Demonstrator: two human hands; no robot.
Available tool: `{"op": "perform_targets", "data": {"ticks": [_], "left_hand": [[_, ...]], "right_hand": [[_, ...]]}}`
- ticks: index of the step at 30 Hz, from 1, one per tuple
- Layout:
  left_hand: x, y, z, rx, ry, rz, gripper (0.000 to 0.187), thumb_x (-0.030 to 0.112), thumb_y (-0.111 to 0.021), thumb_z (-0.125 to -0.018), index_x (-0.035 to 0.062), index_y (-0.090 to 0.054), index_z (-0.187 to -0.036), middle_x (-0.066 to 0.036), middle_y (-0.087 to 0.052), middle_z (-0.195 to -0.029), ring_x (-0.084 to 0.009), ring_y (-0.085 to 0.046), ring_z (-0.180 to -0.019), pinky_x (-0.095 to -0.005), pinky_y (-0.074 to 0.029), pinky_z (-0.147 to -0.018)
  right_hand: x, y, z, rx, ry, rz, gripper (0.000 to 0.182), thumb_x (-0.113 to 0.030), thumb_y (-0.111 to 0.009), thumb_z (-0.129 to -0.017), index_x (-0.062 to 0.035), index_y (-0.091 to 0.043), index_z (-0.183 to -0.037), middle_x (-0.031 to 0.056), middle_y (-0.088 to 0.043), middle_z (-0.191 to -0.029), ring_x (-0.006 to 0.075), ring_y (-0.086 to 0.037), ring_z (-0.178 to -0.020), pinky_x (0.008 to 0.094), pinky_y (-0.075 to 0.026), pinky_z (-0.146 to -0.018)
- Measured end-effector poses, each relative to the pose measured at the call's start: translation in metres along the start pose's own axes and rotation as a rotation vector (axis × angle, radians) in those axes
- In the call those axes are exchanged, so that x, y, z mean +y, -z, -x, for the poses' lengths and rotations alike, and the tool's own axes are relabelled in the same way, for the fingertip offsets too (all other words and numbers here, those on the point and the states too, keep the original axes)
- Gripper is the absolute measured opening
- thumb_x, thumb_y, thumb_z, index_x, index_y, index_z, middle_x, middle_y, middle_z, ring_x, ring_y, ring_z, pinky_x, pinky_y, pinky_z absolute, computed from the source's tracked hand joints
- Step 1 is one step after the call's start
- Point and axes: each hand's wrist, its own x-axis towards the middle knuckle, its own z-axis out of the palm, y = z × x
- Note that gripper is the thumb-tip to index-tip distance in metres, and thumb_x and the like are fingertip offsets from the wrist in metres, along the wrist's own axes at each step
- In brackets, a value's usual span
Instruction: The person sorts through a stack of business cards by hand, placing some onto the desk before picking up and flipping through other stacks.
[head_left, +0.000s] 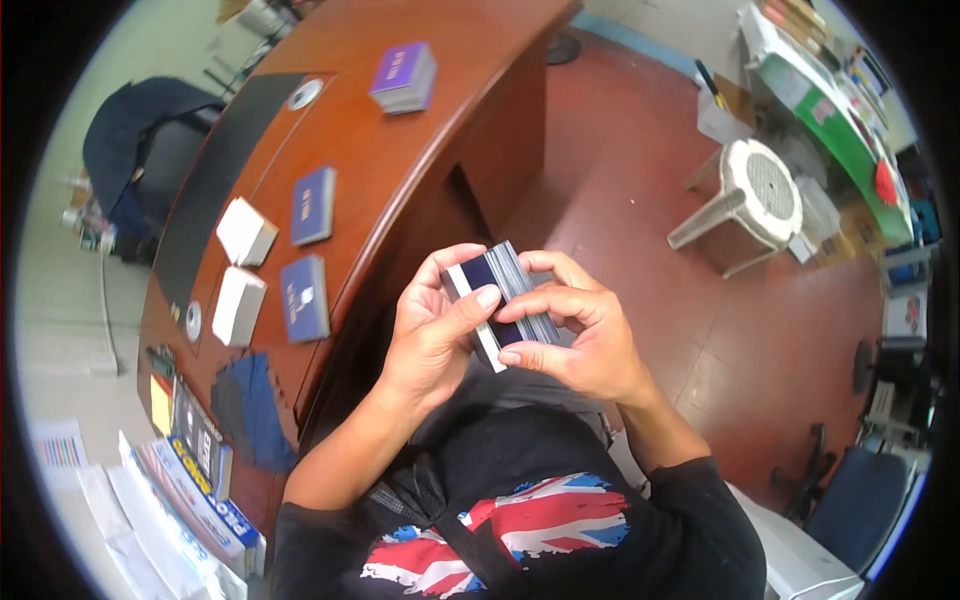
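Observation:
A deck of cards with dark faces and pale edges is in both my hands, in front of my chest. Fingers of my left hand wrap its left side, the thumb lying across a dark card. On the opposite side, my right hand pinches the fanned edges between fingers and thumb. Left of my hands, on the desk, lie two blue-topped card stacks, one nearer and one farther. Beside them are two white card stacks, a near one and a far one. A purple-topped stack sits farther along.
Books and boxes crowd the desk's near left end, by a dark blue cloth. A chair with a dark jacket stands behind the desk. To the right are a white plastic stool and a blue office chair.

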Motion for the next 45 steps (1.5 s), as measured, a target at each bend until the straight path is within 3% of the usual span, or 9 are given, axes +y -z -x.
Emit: {"op": "perform_targets", "data": {"ticks": [5,10,17,30,34,35,37,39,45], "left_hand": [[-0.017,-0.02,-0.069,-0.08,0.091,-0.021,0.049,0.002,-0.075,-0.088,0.0032,-0.049,-0.13,-0.012,-0.065,-0.117,-0.0169,-0.065,-0.106,-0.0341,-0.055,-0.094],[-0.028,-0.028,-0.144,-0.094,0.137,0.029,0.05,0.0,-0.075,-0.088,0.0025,-0.049,-0.13,-0.012,-0.066,-0.117,-0.0168,-0.065,-0.107,-0.034,-0.054,-0.095],[0.001,-0.094,-0.206,-0.151,0.233,0.092,0.05,-0.001,-0.074,-0.088,0.0015,-0.049,-0.131,-0.013,-0.066,-0.118,-0.0168,-0.066,-0.108,-0.0337,-0.055,-0.094],[0.073,-0.392,-0.225,-0.563,0.45,-0.06,0.05,-0.004,-0.074,-0.087,0.0025,-0.051,-0.131,-0.011,-0.067,-0.116,-0.0165,-0.067,-0.105,-0.0324,-0.054,-0.094],[0.064,-0.488,-0.225,-0.727,0.491,-0.072,0.05,-0.004,-0.074,-0.087,0.0025,-0.052,-0.131,-0.012,-0.067,-0.117,-0.0171,-0.066,-0.108,-0.0343,-0.054,-0.096],[0.05,-0.547,-0.27,-0.686,0.548,-0.106,0.05,-0.004,-0.074,-0.087,0.0025,-0.052,-0.131,-0.012,-0.067,-0.117,-0.0172,-0.066,-0.107,-0.0343,-0.054,-0.096],[0.031,-0.586,-0.288,-0.73,0.612,-0.108,0.05,-0.003,-0.075,-0.086,0.0026,-0.052,-0.131,-0.012,-0.067,-0.118,-0.0178,-0.066,-0.108,-0.0346,-0.054,-0.097],[0.012,-0.619,-0.296,-0.8,0.663,-0.124,0.05,-0.003,-0.075,-0.086,0.0026,-0.052,-0.131,-0.012,-0.066,-0.119,-0.0179,-0.065,-0.108,-0.0347,-0.054,-0.097],[-0.041,-0.706,-0.294,-1.051,0.793,-0.123,0.051,-0.003,-0.075,-0.086,0.0025,-0.052,-0.131,-0.012,-0.066,-0.118,-0.0169,-0.066,-0.106,-0.0333,-0.054,-0.095]], "right_hand": [[0.037,0.043,-0.015,0.12,-0.039,-0.157,0.035,-0.004,-0.089,-0.069,-0.0058,-0.077,-0.102,0.0088,-0.057,-0.129,0.0156,-0.065,-0.099,0.0304,-0.053,-0.078],[0.055,0.088,-0.06,0.153,-0.155,-0.145,0.035,0.001,-0.087,-0.07,-0.005,-0.076,-0.103,0.0104,-0.056,-0.129,0.0176,-0.065,-0.104,0.0319,-0.054,-0.084],[0.009,0.154,-0.105,0.228,-0.188,-0.146,0.036,0.003,-0.086,-0.069,-0.0043,-0.076,-0.103,0.0122,-0.056,-0.128,0.021,-0.064,-0.106,0.0326,-0.054,-0.088],[-0.232,0.305,-0.053,0.688,-0.147,-0.038,0.035,0.003,-0.084,-0.071,-0.0028,-0.076,-0.104,0.0139,-0.056,-0.128,0.0208,-0.064,-0.101,0.0339,-0.053,-0.089],[-0.286,0.355,-0.021,0.837,-0.05,0.028,0.036,0.002,-0.085,-0.071,-0.0028,-0.076,-0.105,0.0152,-0.054,-0.132,0.023,-0.064,-0.105,0.0343,-0.052,-0.093],[-0.288,0.425,-0.034,0.866,-0.094,-0.052,0.036,0.002,-0.085,-0.071,-0.0027,-0.076,-0.105,0.0152,-0.054,-0.133,0.023,-0.064,-0.105,0.0342,-0.052,-0.093],[-0.291,0.458,-0.023,0.929,-0.089,-0.023,0.035,0.002,-0.085,-0.072,-0.0023,-0.076,-0.105,0.0152,-0.053,-0.133,0.0222,-0.064,-0.107,0.0336,-0.054,-0.092],[-0.298,0.483,-0.008,0.989,-0.083,0.092,0.033,0.002,-0.084,-0.073,-0.0017,-0.075,-0.105,0.0148,-0.052,-0.133,0.0208,-0.063,-0.108,0.0326,-0.056,-0.09],[-0.337,0.516,0.041,1.247,-0.11,-0.001,0.035,0.004,-0.084,-0.072,-0.0026,-0.075,-0.105,0.0141,-0.052,-0.132,0.0227,-0.06,-0.117,0.0338,-0.053,-0.094]]}}
